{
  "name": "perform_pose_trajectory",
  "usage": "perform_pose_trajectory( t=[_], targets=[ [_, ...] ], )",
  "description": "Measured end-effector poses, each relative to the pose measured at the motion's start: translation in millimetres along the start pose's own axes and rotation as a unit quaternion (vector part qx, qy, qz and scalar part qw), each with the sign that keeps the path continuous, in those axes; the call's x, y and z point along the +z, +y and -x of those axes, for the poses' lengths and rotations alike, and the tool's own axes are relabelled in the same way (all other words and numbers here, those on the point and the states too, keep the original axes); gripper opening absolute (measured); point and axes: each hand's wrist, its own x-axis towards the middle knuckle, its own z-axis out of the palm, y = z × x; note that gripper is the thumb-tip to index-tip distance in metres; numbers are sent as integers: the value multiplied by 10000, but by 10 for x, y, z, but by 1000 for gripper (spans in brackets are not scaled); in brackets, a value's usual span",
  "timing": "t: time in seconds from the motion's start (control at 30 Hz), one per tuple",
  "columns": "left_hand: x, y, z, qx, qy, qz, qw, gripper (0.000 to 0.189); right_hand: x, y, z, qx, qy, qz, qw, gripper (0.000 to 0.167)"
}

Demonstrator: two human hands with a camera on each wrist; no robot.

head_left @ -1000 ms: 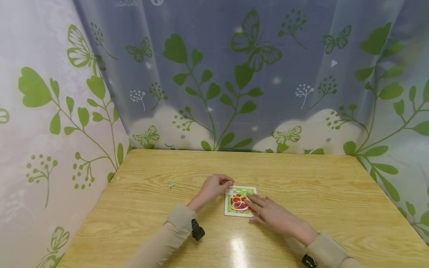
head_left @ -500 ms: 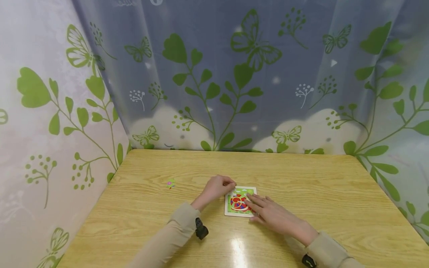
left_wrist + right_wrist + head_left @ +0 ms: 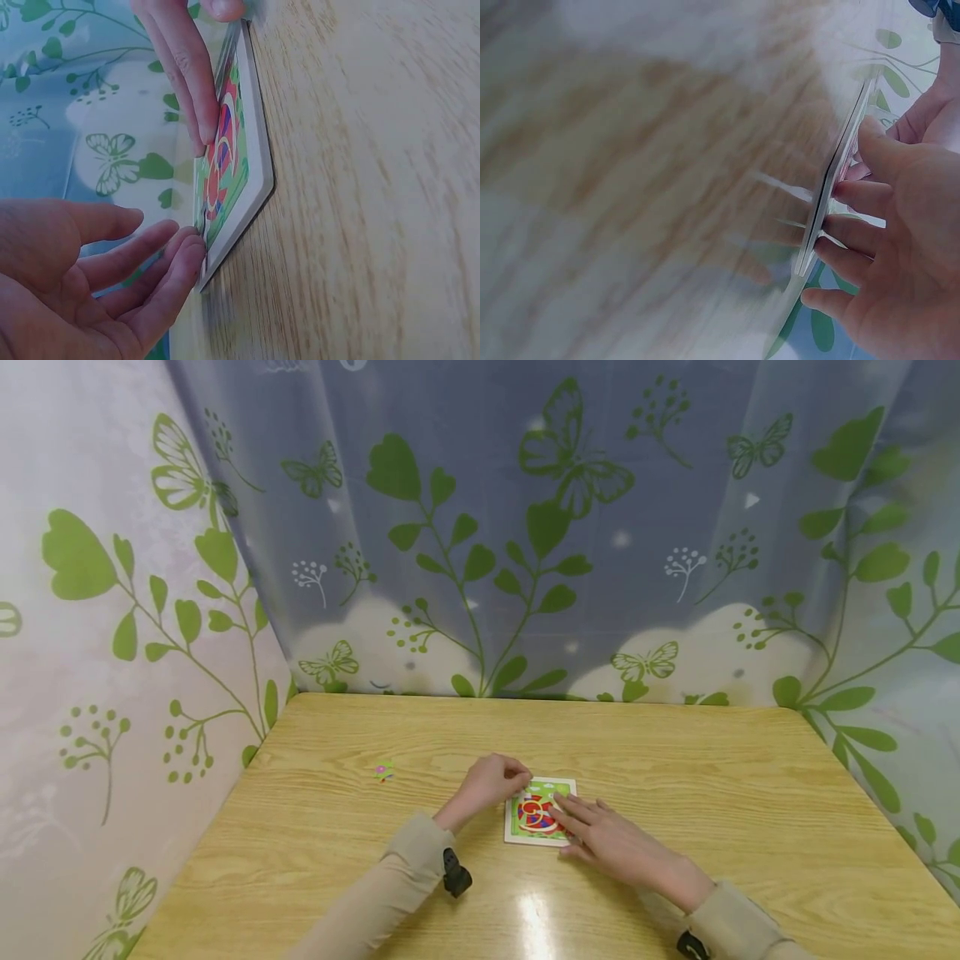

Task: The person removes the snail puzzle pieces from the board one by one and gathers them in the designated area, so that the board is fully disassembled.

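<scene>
While the right hand [image 3: 618, 843] rests extended fingers on the right side of the white-edged picture board [image 3: 534, 817], flat on the table [image 3: 675, 760], the left hand [image 3: 489, 782] touches its far-left corner, thumb apart; neither grips. Small green piece [image 3: 383, 771] lies well leftward.

Tabletop [image 3: 697, 785]: wood-grain finish; bright reflection [image 3: 534, 927] at 6 o'clock. Rear curtain [image 3: 502, 527], 12 o'clock: blue-grey, green butterfly and leaf print. Pale side panel [image 3: 45, 652], 10 o'clock, and second side panel [image 3: 903, 693], 2 o'clock: matching green leaf print.
</scene>
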Motion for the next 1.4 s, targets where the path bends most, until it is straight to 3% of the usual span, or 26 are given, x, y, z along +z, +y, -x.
perform_pose_trajectory(
  t=[0.67,1.2,1.4],
  targets=[
    [20,35,-16,6,-61,-60,10000,24,32,7,-12,64,-51,32,10000,58],
    [97,-57,-113,292,26,60,9996,13,-17,-9,0,25,-34,-5,10000,57],
    [123,-93,-133,178,111,267,9994,11,-23,-1,-5,73,-111,40,9999,58]
  ],
)
